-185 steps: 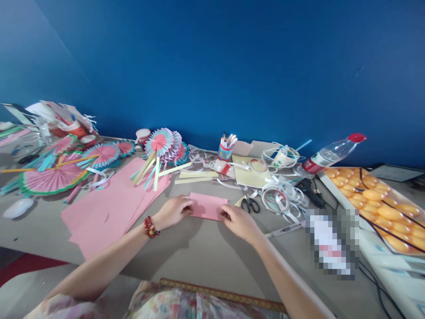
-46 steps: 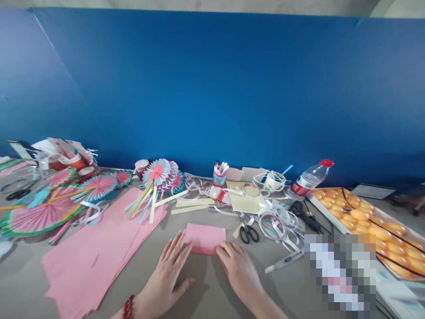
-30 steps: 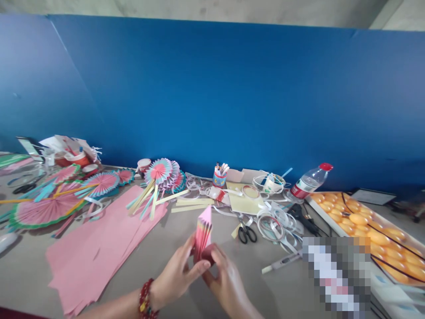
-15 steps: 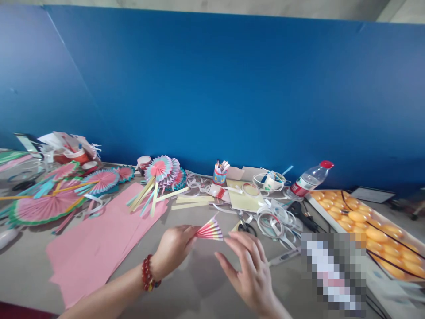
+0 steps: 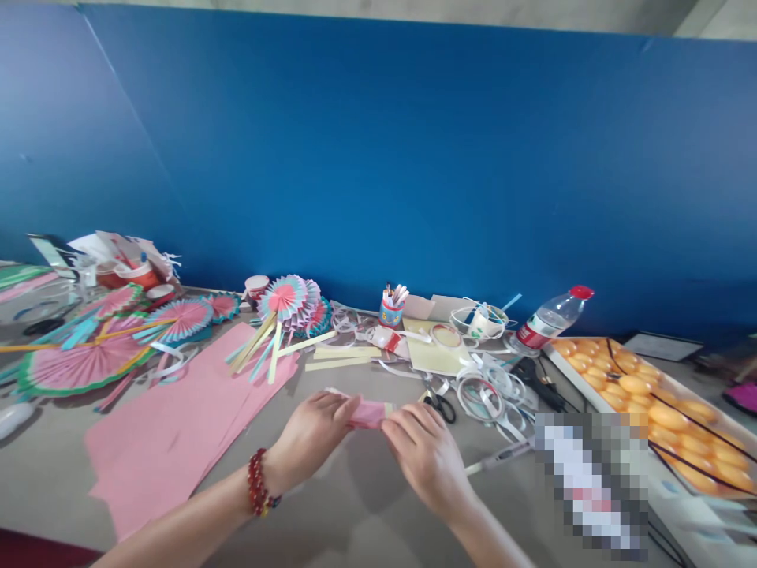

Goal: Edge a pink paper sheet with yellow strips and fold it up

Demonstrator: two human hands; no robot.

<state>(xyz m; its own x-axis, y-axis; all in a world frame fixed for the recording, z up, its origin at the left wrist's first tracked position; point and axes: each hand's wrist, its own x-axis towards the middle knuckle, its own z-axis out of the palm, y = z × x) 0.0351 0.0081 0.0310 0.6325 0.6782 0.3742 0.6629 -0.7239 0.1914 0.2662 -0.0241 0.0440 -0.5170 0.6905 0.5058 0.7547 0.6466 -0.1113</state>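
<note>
A small pleated paper piece (image 5: 369, 414), pink with a pale end, is held level between my two hands above the grey table. My left hand (image 5: 316, 434), with a red bead bracelet (image 5: 259, 483) at its wrist, is closed on the left end. At the other end, the fingers of my right hand (image 5: 426, 451) pinch the paper. Its pleats are pressed together, and parts of it are hidden behind my fingers. Black-handled scissors (image 5: 438, 404) lie just beyond my right hand. Left of my hands, large pink paper sheets (image 5: 171, 434) lie on the table.
Finished paper fans (image 5: 284, 304) and pale yellow strips (image 5: 343, 359) lie farther back. At the right are tape rolls (image 5: 482, 398), a glue gun (image 5: 538, 383), a bottle (image 5: 553, 322) and a tray of orange domes (image 5: 656, 406). A blue partition (image 5: 378, 158) stands behind the table.
My right hand has moved from open beside the paper to gripping its right end. The paper was fanned out with striped folds and is now gathered narrow.
</note>
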